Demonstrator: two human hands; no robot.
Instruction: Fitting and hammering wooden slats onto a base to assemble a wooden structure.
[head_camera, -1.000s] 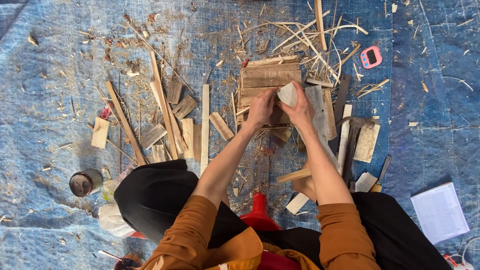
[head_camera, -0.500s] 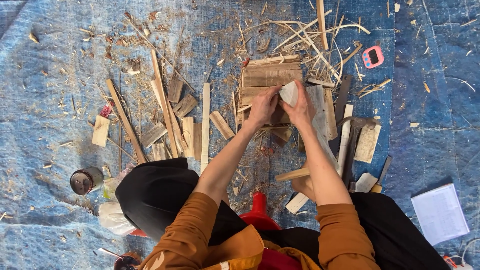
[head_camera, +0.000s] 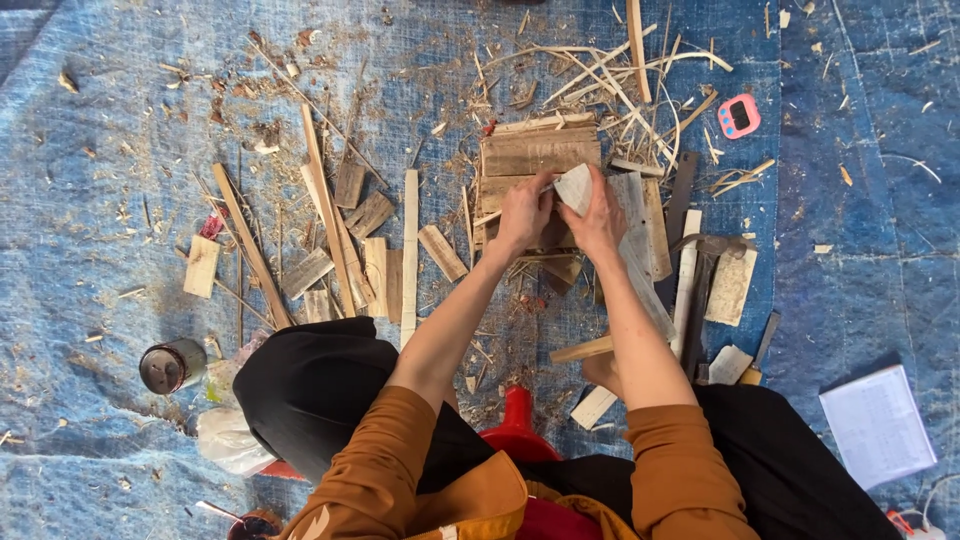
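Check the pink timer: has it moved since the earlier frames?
No. The pink timer lies in the same spot on the blue tarp, just right of the heap of wood slivers.

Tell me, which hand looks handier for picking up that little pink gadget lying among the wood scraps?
Probably the right hand. It holds the pale wood piece nearer the pink gadget, which lies up and to the right on the blue tarp. The left hand would have to cross over the right.

floor: blue tarp (head_camera: 120, 420), creased, dusted with shavings | 12 o'clock: loose wood splinters (head_camera: 620, 75) | 9 o'clock: scattered wood slats (head_camera: 330, 240) | light: bright daylight, soft shadows
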